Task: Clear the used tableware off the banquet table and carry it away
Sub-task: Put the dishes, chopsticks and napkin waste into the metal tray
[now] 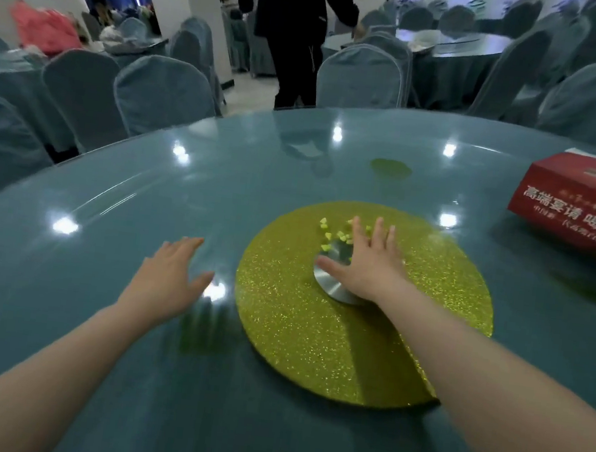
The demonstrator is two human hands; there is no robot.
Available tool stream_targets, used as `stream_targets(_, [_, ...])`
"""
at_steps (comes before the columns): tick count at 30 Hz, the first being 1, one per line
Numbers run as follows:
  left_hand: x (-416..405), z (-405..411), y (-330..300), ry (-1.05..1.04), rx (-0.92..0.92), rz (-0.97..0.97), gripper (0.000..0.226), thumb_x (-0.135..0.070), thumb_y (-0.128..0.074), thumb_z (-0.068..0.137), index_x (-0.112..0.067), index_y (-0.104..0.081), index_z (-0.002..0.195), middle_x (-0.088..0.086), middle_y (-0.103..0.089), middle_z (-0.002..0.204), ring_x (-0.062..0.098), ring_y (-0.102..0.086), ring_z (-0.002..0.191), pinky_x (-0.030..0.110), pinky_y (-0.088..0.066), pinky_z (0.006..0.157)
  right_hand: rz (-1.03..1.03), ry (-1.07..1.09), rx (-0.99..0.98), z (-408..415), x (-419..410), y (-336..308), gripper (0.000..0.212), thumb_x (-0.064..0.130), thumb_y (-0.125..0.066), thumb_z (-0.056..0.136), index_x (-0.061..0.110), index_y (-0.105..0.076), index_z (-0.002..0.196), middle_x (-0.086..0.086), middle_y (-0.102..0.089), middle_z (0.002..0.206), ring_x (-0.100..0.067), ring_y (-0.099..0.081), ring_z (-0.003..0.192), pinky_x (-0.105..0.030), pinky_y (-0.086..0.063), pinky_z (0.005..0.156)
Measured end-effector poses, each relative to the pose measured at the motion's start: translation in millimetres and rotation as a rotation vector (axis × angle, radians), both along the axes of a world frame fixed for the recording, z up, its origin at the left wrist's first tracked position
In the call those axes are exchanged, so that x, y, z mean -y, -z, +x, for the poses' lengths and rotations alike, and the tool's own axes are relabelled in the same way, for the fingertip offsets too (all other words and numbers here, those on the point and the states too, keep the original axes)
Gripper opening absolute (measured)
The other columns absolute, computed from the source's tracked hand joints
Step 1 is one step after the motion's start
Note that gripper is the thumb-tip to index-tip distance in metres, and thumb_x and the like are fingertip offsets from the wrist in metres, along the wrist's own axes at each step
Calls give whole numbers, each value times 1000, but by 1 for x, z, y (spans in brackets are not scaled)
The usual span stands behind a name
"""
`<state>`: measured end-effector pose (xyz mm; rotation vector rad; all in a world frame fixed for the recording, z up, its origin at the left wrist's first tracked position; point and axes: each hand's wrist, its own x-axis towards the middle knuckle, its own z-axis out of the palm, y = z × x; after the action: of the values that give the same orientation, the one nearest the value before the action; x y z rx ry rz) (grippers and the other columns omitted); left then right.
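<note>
A round gold glitter mat [315, 324] lies on the glass-topped teal banquet table [142, 208]. At the mat's centre sits a flat silver metal disc [330, 285]. Several small yellow-green bits [336, 234] lie scattered just beyond the disc. My right hand [370, 263] rests flat over the disc, fingers spread and pointing away, holding nothing. My left hand [168, 278] hovers open over the bare glass to the left of the mat, fingers apart, empty.
A red tissue box [581, 206] sits at the table's right edge. Grey-blue covered chairs [163, 95] ring the far side. A person in dark clothes [299, 40] stands beyond the table. Other set tables stand behind, at the right [458, 47] and at the left.
</note>
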<state>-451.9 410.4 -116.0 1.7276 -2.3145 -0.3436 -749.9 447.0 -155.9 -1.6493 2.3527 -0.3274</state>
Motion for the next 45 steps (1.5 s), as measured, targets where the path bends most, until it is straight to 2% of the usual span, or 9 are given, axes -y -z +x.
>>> stream_targets(4, [12,50,6,-88,136,40,61,-45,-40,97,-24,-21,151,1,-15,160,27,-11,147,49,-14,117,14,-33,-28,2,27,-1,116,96,-16,50,40,15,147,-8,27,155,-38,23,141,-52,9,110])
stream_targets(8, [7,81,11,-98,86,17,60,-46,-38,97,-26,-23,151,0,-16,160,24,-11,148,49,-11,117,41,-59,-81,12,45,-3,100,93,-15,64,43,4,149,-7,13,159,-39,11,144,-54,5,112])
stream_targets(13, [-10,93,18,-90,12,37,57,-43,-37,99,-26,-22,151,-1,-16,160,20,-9,148,45,-8,117,16,-274,-133,57,52,-4,86,80,-21,81,32,-10,151,0,-8,160,-31,-5,147,-48,-2,118])
stream_targets(18, [-35,103,21,-108,-54,64,56,-41,-39,99,-25,-23,151,-1,-16,160,19,-9,148,42,-7,118,-29,-347,35,98,40,-8,79,64,-40,89,16,-25,150,-2,-21,157,-26,-17,145,-45,-16,117])
stream_targets(23, [-60,119,25,-121,-121,94,54,-39,-39,99,-24,-26,150,-3,-19,159,14,-9,148,36,-4,119,-188,-433,103,122,19,-8,37,36,-53,94,14,-54,123,-2,-48,128,-21,-44,121,-33,-34,103])
stream_targets(27, [-81,127,30,-123,-173,110,52,-37,-40,99,-24,-29,148,-3,-23,158,11,-10,147,32,-5,118,-205,-464,-15,125,0,-11,18,31,-48,97,16,-55,103,0,-52,108,-20,-47,100,-30,-40,86])
stream_targets(31, [-102,131,29,-127,-208,112,50,-34,-42,99,-22,-32,147,-3,-28,156,11,-12,147,30,-5,118,-221,-435,-102,132,-21,-15,19,26,-43,97,10,-53,95,-6,-57,91,-25,-56,80,-37,-49,72])
stream_targets(37, [-137,131,7,-166,-310,117,46,-32,-46,99,-25,-37,143,0,-35,152,16,-20,145,35,-18,117,-63,-348,-191,136,-48,-29,29,30,-35,100,7,-50,95,-10,-63,88,-29,-61,79,-42,-54,71])
stream_targets(45, [-211,178,-46,-198,-370,80,45,-23,-55,95,-22,-45,138,1,-45,146,17,-33,140,30,-25,113,-122,-356,133,248,-139,-60,26,30,-49,95,6,-59,95,-19,-68,95,-37,-61,90,-41,-40,74])
